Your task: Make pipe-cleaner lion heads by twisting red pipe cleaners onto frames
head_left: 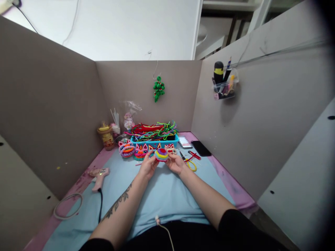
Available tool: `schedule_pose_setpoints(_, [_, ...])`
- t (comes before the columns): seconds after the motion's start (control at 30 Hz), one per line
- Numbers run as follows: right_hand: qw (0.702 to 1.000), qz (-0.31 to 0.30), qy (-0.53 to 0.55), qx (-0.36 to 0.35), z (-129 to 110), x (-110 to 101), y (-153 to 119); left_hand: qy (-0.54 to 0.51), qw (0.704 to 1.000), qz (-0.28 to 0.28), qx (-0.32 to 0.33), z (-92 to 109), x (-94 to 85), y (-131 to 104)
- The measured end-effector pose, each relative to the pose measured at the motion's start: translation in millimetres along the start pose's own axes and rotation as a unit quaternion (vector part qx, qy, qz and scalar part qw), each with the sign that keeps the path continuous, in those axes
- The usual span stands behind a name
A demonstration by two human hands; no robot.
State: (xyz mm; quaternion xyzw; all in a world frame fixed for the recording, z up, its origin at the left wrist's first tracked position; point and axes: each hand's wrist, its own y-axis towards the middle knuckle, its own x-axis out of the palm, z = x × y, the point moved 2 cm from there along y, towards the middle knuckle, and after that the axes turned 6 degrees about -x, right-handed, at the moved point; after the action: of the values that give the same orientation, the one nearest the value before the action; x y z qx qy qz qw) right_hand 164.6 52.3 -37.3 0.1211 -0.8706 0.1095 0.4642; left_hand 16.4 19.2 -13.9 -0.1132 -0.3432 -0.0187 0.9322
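Both hands hold a small round dome of coiled fuzzy pipe cleaner (161, 155), striped in red, purple, yellow and blue, above the cloth. My left hand (148, 167) grips its left edge, fingers closed; my right hand (176, 164) pinches the right edge. Just behind stand several fuzzy animal-head figures, among them a pink and orange one (126, 150) and another with pointed ears (141, 152). My hands partly hide the others. A blue basket (157, 142) heaped with coloured pipe cleaners (153, 131) is behind them. Yellow-handled scissors (193, 166) lie right of my right hand.
On the left lie a pink glue gun (99, 178) with its cord and a looped cable (68, 206). A lidded cup (106, 137) stands at the back left. A black phone (201, 148) lies at right. Grey partitions (261, 115) enclose the table, with a tool holder (225, 89) mounted.
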Motion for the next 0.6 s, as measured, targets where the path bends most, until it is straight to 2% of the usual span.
schedule_pose_setpoints(0.1, [0.999, -0.027, -0.006, -0.016, 0.3, 0.8, -0.4, 0.002, 1.000, -0.012, 0.000, 0.2, 1.9, -1.9])
schedule_pose_setpoints(0.27, [0.998, -0.049, -0.030, -0.031, 0.5, -1.3, 1.6, 0.020, 0.996, -0.082, 0.004, -4.4, 3.7, -3.8])
schedule_pose_setpoints(0.47, [0.995, -0.066, -0.054, -0.042, 3.5, 1.2, 0.0, 0.031, 0.996, -0.082, 0.028, -7.1, 2.8, 0.2])
schedule_pose_setpoints(0.6, [0.993, -0.058, -0.093, -0.048, -1.1, 5.4, -4.2, 0.083, 0.989, -0.120, 0.007, 0.5, -0.2, -0.9])
